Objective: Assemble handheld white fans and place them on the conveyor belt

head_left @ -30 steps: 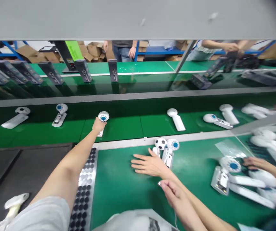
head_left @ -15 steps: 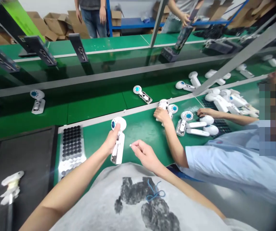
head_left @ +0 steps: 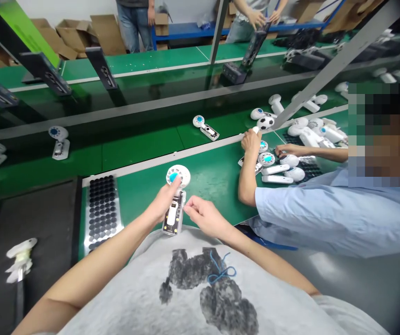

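Note:
My left hand (head_left: 162,204) grips a white hand-held fan body (head_left: 175,195) with a blue-centred round head and an open handle that shows its circuit board. It holds the piece over the green bench just in front of my chest. My right hand (head_left: 201,215) is pinched, fingertips touching the open handle; whatever small thing it holds is too small to make out. A sheet of black round pads (head_left: 102,210) lies on the bench left of my left hand.
A green conveyor (head_left: 133,149) carries more fan bodies (head_left: 59,140) (head_left: 205,126). A co-worker in a blue shirt (head_left: 322,214) at my right handles a football-patterned part (head_left: 265,123) beside a heap of white fan parts (head_left: 311,135). A white tool (head_left: 20,258) lies at the left.
My left hand has turned the fan body so its open handle faces up. My right hand moved in to touch the handle. The co-worker lifted the football-patterned part.

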Demonstrator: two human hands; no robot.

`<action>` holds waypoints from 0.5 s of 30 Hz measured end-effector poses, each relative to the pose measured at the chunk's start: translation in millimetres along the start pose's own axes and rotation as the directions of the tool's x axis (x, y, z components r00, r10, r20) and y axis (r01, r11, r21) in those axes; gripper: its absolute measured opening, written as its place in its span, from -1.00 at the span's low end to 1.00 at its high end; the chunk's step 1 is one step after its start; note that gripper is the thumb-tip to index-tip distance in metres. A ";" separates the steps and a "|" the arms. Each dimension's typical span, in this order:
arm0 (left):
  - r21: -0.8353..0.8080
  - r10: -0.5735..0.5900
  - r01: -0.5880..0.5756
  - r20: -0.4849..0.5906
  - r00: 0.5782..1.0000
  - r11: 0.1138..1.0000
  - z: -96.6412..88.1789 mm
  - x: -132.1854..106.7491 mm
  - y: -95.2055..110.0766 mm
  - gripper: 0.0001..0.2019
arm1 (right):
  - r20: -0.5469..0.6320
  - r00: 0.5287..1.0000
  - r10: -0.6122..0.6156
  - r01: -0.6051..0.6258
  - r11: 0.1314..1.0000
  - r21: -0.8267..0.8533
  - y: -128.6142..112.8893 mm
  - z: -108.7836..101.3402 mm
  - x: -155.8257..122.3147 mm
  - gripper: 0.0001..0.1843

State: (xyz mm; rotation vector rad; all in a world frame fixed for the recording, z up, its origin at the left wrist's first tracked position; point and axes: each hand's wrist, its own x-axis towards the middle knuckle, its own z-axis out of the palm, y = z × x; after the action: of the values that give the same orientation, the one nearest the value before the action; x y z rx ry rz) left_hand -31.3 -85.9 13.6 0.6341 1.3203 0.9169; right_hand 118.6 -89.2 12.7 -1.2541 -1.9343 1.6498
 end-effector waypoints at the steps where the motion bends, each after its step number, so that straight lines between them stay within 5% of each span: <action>1: -0.007 -0.012 0.012 0.036 0.999 1.000 0.5 -1.0 1.7 -0.53 | 0.020 1.000 0.006 -0.007 1.000 0.008 0.9 -1.4 0.0 -0.80; 9: 0.028 -0.082 0.081 0.065 0.994 0.996 6.0 -6.2 7.1 -0.56 | 0.120 0.993 0.024 -0.050 0.975 0.216 6.6 1.1 -3.7 -0.78; 12: 0.128 -0.029 0.021 0.064 0.998 0.992 5.8 0.2 0.5 -0.60 | 0.117 0.992 0.043 -0.072 0.964 0.256 13.6 2.3 0.4 -0.79; 15: 0.303 0.063 -0.028 -0.107 0.992 0.952 -5.4 14.8 -3.8 -0.61 | 0.047 0.990 0.137 -0.144 0.938 0.315 29.8 -7.4 8.1 -0.81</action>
State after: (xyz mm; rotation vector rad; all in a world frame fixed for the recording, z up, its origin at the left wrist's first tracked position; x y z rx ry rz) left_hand -35.8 -75.9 1.6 0.8606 1.5723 0.8045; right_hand 131.6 -79.5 -14.7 -1.2687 -1.5378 1.9613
